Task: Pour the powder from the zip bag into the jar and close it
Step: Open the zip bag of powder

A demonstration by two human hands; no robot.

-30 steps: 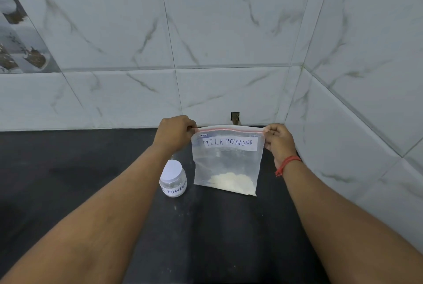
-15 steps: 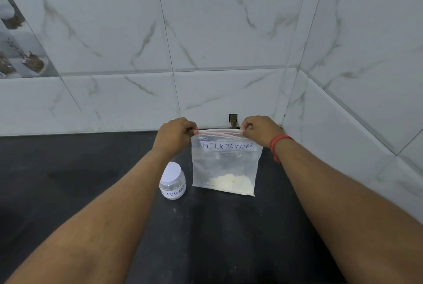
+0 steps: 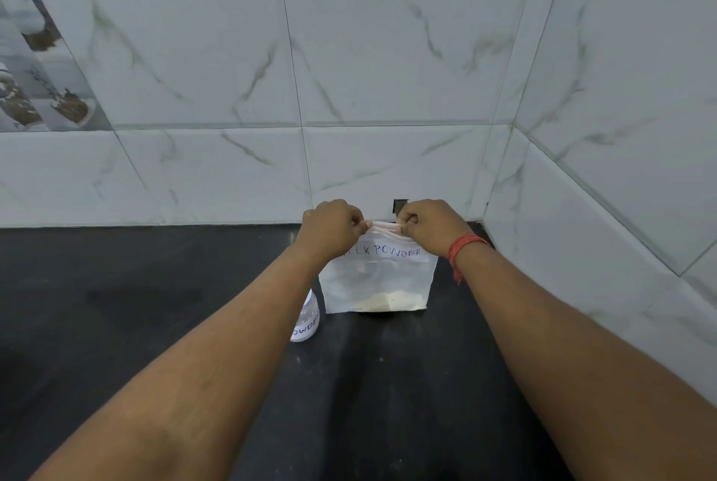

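1. Two hands are on the job, and I read the scene from the left: the jar (image 3: 306,319) stands on the dark counter (image 3: 155,306) just beside the bag's lower left corner, half hidden by my left forearm. I cannot see its top, so I cannot tell whether the lid is on.
2. My left hand (image 3: 329,228) is curled nearly closed, thumb and fingers pinched on the left part of the zip strip.
3. The zip bag (image 3: 378,278) stands upright on the counter close to the tiled wall (image 3: 349,73), its handwritten label facing me. A shallow layer of pale powder (image 3: 388,301) sits along its bottom edge.
4. My right hand (image 3: 428,226), with a red thread at the wrist, is likewise curled tight, pinching the strip's right part. Only a short stretch of strip shows between the two hands.
5. Handling, as I judge it: the film is thin, limp and slick, and the load is light, so the bag will sag and fold without support.
6. I would grip the stiffer zip ridge itself, one lip per hand, and peel apart gently; a jerk could puff powder out or tip the light jar.
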